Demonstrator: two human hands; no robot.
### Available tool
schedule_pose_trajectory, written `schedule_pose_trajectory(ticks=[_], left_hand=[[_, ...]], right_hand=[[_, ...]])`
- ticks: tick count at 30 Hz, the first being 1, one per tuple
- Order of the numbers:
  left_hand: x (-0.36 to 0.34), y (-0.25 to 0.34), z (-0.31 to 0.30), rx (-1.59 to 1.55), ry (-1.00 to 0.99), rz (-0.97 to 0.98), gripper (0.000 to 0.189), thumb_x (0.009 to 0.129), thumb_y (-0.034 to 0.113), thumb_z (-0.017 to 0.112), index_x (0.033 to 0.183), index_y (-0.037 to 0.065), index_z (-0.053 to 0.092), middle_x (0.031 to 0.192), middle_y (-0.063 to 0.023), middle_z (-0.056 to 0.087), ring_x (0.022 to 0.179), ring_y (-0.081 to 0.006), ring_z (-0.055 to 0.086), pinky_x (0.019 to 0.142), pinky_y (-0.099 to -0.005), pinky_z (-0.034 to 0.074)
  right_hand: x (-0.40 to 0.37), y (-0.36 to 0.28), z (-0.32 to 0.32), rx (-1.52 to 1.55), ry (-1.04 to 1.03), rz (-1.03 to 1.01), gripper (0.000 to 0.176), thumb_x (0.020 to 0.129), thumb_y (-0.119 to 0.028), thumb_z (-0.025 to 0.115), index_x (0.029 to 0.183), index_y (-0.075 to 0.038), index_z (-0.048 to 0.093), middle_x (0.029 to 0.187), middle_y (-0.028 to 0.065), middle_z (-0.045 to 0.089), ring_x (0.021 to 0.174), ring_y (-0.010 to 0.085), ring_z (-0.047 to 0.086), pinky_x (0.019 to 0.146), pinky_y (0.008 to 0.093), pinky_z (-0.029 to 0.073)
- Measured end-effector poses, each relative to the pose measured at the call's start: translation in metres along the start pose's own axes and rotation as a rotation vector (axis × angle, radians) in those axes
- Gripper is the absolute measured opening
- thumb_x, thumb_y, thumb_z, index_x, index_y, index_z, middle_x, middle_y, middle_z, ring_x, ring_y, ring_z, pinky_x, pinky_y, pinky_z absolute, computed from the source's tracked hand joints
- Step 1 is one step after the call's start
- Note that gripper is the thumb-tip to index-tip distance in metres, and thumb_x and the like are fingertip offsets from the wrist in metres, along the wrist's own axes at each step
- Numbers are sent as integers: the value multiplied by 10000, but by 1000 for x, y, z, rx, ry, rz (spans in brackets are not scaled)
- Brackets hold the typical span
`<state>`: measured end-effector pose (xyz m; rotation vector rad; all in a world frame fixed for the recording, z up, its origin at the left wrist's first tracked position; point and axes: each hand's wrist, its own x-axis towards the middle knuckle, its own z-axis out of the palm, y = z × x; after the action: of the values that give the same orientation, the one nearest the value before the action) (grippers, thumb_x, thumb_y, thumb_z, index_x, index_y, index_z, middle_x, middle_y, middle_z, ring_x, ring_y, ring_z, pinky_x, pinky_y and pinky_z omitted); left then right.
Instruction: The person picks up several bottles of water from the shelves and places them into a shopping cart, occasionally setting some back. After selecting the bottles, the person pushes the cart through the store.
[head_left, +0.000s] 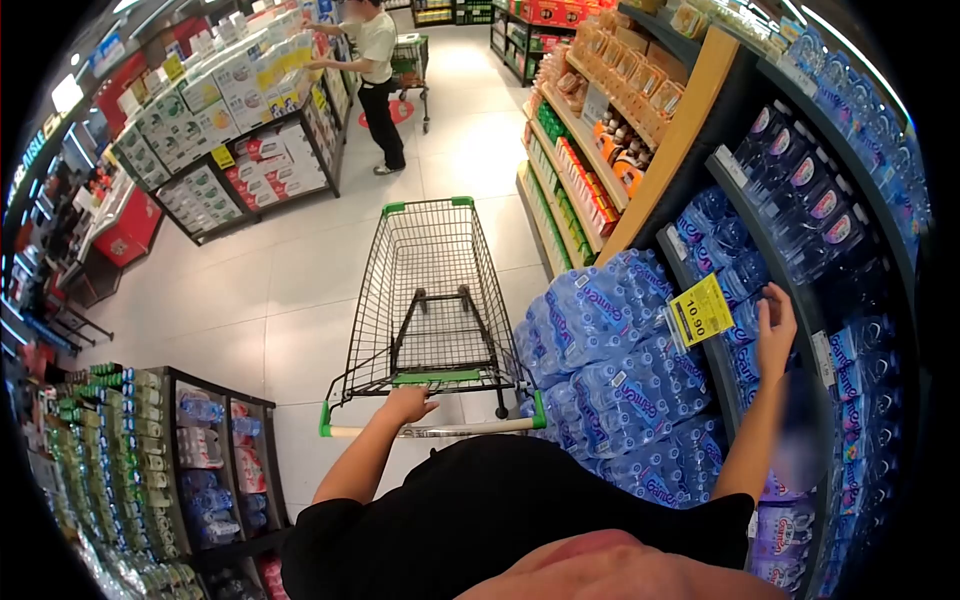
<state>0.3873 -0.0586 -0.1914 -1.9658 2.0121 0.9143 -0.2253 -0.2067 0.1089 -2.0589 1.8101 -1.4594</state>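
Observation:
In front of me stands a shopping cart (437, 255) of black wire mesh with green corners; its basket holds nothing. My left hand (407, 404) is closed at the cart's handle (470, 430), left of the middle, partly hiding the bar. On the right, my right hand (776, 335) reaches up to a shelf of blue-labelled water bottles (745, 275). Its fingers are slightly bent and apart, with nothing in them, close to the bottles and the shelf edge. A yellow price tag (701, 311) reading 10.90 hangs just left of that hand.
Shrink-wrapped water packs (625, 385) are stacked between cart and shelf. Dark-looking bottles (805, 195) stand higher up. Beyond are wooden shelves (600, 120) of packaged food. A person (375, 75) stands by stacked cartons (225, 105). A bottle rack (215, 455) is at lower left.

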Motion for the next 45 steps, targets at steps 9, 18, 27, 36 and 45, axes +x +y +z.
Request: schedule_pose_trajectory(ticks=[9,18,27,36,45], left_hand=[[-48,65,-42,75,-110,-88,434,919,483,563,968,85,728,905,-136,721,873,-331,675,750,-437,523],[-19,53,57,-159,-207,214,568,885,554,606,1078,21,633,926,-218,681,911,-418,639,766,-461,503],[-42,62,65,-431,212,254,441,745,372,825,819,-17,633,673,-163,557,600,-296,510,595,-380,444],[-62,53,81,-638,528,90,237,728,191,829,826,11,711,832,-118,696,752,-283,641,692,-362,508],[-76,44,22,-583,736,35,126,901,117,635,896,8,699,845,-160,675,814,-348,639,737,-379,508]], right_hand=[[57,26,-55,-94,150,-178,225,939,-53,595,1156,-36,648,1074,55,670,962,129,633,836,247,484],[122,28,-107,-345,697,-273,361,849,-211,706,1158,-46,617,1149,137,599,1045,271,596,908,356,474],[165,121,-79,-421,702,87,956,716,-531,794,1331,89,404,1310,328,477,1220,439,485,1034,439,402],[183,197,-62,-553,518,123,1094,667,-583,822,1356,140,377,1273,310,545,1201,389,539,1027,409,418],[128,162,-62,-670,722,-464,579,689,-371,878,1048,19,645,955,123,699,839,265,667,778,366,522]])
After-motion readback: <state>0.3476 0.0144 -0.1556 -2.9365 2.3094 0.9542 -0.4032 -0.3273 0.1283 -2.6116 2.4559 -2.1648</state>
